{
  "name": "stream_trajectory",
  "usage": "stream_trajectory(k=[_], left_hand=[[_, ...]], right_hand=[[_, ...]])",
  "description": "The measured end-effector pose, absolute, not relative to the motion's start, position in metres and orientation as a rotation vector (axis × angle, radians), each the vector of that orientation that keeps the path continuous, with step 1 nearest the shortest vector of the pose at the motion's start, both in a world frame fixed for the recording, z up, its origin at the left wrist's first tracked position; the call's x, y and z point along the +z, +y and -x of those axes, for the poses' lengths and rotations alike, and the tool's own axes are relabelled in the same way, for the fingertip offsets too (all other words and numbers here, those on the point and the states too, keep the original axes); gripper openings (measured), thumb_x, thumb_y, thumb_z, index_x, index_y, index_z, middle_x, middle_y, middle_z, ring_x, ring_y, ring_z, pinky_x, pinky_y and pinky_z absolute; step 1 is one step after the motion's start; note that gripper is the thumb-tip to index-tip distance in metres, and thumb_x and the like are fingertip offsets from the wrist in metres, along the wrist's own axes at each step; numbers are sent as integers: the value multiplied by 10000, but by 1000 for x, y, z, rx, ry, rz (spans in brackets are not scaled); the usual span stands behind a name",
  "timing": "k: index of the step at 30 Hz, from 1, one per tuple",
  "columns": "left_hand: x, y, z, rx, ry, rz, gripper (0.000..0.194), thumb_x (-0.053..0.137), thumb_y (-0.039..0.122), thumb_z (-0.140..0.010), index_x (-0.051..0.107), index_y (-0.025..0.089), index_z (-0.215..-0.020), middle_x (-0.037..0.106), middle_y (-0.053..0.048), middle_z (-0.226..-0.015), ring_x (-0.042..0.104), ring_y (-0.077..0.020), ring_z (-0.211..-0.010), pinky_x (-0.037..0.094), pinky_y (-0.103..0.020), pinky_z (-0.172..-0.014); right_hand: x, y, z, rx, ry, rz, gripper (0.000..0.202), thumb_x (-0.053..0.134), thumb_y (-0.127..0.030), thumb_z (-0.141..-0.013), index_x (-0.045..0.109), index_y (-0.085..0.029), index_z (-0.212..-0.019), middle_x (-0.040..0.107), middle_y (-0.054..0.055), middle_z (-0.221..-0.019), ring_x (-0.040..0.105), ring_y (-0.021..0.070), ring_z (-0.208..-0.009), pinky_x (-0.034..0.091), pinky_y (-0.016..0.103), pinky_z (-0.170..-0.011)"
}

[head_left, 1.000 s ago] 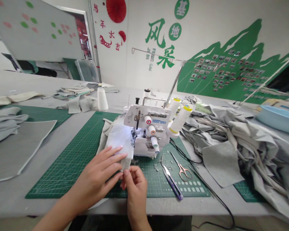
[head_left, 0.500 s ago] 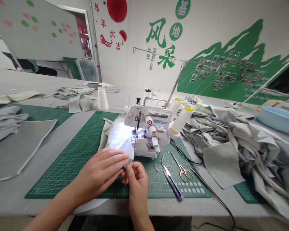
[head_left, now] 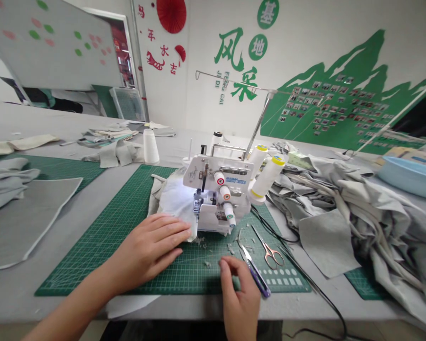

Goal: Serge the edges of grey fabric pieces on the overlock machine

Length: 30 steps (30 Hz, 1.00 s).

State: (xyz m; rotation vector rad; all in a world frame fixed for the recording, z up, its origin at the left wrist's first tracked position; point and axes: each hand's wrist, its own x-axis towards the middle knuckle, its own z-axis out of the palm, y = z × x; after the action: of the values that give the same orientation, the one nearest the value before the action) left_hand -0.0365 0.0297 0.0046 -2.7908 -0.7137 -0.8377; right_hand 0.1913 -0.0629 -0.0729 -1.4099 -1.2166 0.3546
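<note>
A white overlock sewing machine (head_left: 218, 184) stands on a green cutting mat (head_left: 92, 237). At its needle side lies a pale grey cloth (head_left: 173, 199), lit by the machine's lamp. My left hand (head_left: 156, 241) rests flat on the cloth's near part, fingers stretched out and close together. My right hand (head_left: 241, 293) is over the mat's front edge, apart from the cloth. Its fingers are curled, thumb near the index finger; whatever may be between them is hidden. Just beside it lie purple-handled thread snips (head_left: 257, 272), and farther right small scissors (head_left: 271, 255).
Grey cloth pieces (head_left: 330, 203) are heaped on the right, before a light blue basin (head_left: 412, 175). Black cables (head_left: 323, 291) run over the front edge. Thread cones (head_left: 268, 175) stand behind the machine. A white-edged grey panel (head_left: 31, 218) lies left. Lint scraps (head_left: 208, 264) dot the mat.
My right hand has let go of the cloth's near corner and moved right, toward the snips. My left hand stays on the cloth. The lamp glow on the cloth looks dimmer.
</note>
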Motion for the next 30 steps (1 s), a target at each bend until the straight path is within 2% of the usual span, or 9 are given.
stream_trajectory(k=[3, 7, 11, 16, 30], left_hand=[[4, 31, 36, -827, -718, 2799, 379, 574, 196, -956, 598, 232, -1332, 658, -41, -1341, 593, -227, -1225, 400, -407, -1104], [3, 32, 36, -827, -732, 2801, 402, 574, 198, -955, 572, 239, -1355, 643, -38, -1360, 574, -225, -1247, 392, -406, -1109], [2, 33, 35, -825, -757, 2792, 407, 575, 213, -954, 563, 238, -1360, 636, -40, -1369, 568, -233, -1251, 392, -416, -1106], [1, 35, 33, -827, -783, 2799, 423, 587, 230, -949, 551, 224, -1370, 617, -49, -1391, 546, -243, -1270, 386, -429, -1111], [2, 41, 31, -822, -829, 2818, 445, 585, 263, -937, 554, 232, -1380, 611, -60, -1398, 550, -260, -1270, 422, -438, -1093]], right_hand=[[-84, -75, -231, -191, -1337, 1479, 181, 633, -331, -941, 717, -174, -969, 719, 91, -935, 624, 244, -906, 449, 360, -864], [-97, -77, -262, -442, -1454, 1674, 393, 525, -473, -990, 717, -132, -1021, 706, 148, -1001, 599, 298, -963, 416, 428, -893], [-105, -73, -264, -456, -1492, 1850, 516, 427, -579, -999, 735, -165, -1006, 723, 122, -999, 603, 301, -938, 417, 397, -806], [-106, -72, -260, -468, -1475, 1900, 569, 387, -607, -1001, 741, -163, -1028, 735, 110, -1005, 606, 297, -943, 413, 387, -804], [-109, -76, -264, -321, -1419, 1887, 523, 384, -620, -994, 674, -184, -996, 727, 99, -950, 629, 283, -899, 422, 373, -807]])
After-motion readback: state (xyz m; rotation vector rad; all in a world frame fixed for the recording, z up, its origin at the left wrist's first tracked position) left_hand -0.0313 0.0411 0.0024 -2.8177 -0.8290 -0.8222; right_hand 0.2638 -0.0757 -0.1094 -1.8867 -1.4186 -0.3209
